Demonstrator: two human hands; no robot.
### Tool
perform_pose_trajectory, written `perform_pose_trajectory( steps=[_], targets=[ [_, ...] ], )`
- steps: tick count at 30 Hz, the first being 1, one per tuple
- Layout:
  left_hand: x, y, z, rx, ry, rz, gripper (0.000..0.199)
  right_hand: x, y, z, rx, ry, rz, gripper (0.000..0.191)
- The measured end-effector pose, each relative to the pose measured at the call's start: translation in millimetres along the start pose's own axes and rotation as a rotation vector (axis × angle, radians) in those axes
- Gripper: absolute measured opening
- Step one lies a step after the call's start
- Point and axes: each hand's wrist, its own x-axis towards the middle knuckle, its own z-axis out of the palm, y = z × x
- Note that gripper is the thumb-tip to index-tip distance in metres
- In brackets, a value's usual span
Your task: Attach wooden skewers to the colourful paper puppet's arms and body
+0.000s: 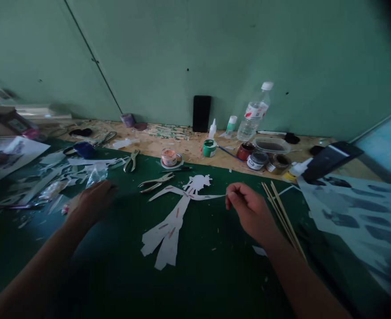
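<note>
A white cut-out paper puppet (172, 221) lies flat on the green mat, with small reddish and dark strips on its limbs and body. My right hand (248, 208) is closed in a pinch at the tip of the puppet's right-side arm. Over the left part of the mat, my left hand (94, 201) is smeared by motion, and its fingers cannot be made out. Near it lie a clear plastic bag (97, 175) and paper scraps (49, 177). Hole-punch pliers (157, 181) rest just left of the puppet's head, and a second pair of pliers (131, 161) lies farther back.
Paint jars (209, 148), a glue bottle (213, 129) and a water bottle (253, 113) stand along the back. A black phone (201, 114) leans on the wall. Wooden sticks (283, 217) lie beside my right forearm. Right of them is a sheet with dark painted shapes (351, 212).
</note>
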Motion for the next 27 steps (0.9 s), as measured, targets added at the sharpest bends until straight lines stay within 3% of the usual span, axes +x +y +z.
perform_pose_trajectory(
  steps=[3,5,6,9,11,14,17,21,27],
  targets=[
    [-0.9,55.7,-5.8,-0.052,-0.038,0.129,0.004,-1.2,-3.4,-0.8,0.077,-0.005,0.01,0.016],
    [-1.0,108.2,-6.0,-0.23,0.011,0.357,0.006,-2.5,-5.1,-1.3,0.113,-0.002,0.026,0.016],
    [-0.5,135.2,-4.1,-0.308,-0.025,0.441,0.01,-3.2,-5.3,-1.3,0.127,0.001,0.037,0.015],
    [3.7,201.1,11.2,-0.488,0.016,0.704,0.011,-4.7,-2.1,0.6,0.218,-0.001,0.075,0.015],
    [6.9,224.1,27.3,-0.539,0.067,0.778,0.011,-5.1,2.1,2.7,0.34,-0.006,0.091,0.015],
    [8.1,231.3,50.7,-0.598,0.128,0.779,0.009,-5.2,5.9,4.4,0.489,-0.008,0.096,0.015],
    [6.1,225.5,63.8,-0.618,0.191,0.741,0.013,-5.4,2.5,3.7,0.47,-0.015,0.098,0.014],
    [5.2,221.5,66.8,-0.573,0.23,0.74,0.017,-6.5,-4.2,4.3,0.375,-0.01,0.09,0.013],
    [4.6,223.7,65.5,-0.634,0.189,0.715,0.019,-9.9,-0.6,10.8,0.416,-0.004,0.099,0.012]
  ],
)
